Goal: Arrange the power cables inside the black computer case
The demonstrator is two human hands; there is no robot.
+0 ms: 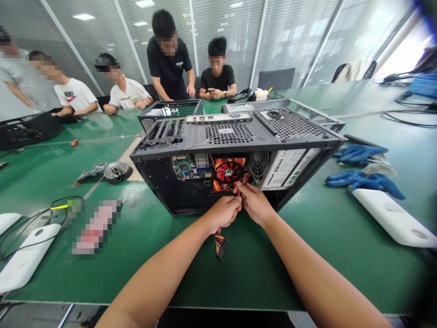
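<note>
An open black computer case (pixel 235 136) lies on its side on the green table (pixel 307 237), its open side facing me. Inside I see a green motherboard (pixel 184 167), a red graphics card fan (pixel 228 172) and a power supply (pixel 290 166). My left hand (pixel 223 212) and my right hand (pixel 254 202) meet at the case's front edge, below the red fan. Both are closed in a pinch on a bundle of coloured cables (pixel 220 243), which hangs from my left hand onto the table.
Two blue gloves (pixel 362 166) and a white device (pixel 392 217) lie to the right. At left are white devices (pixel 25 257), black cables, a loose circuit board and a round part (pixel 118 172). A second open case (pixel 172 109) stands behind. Several people sit or stand at the far side.
</note>
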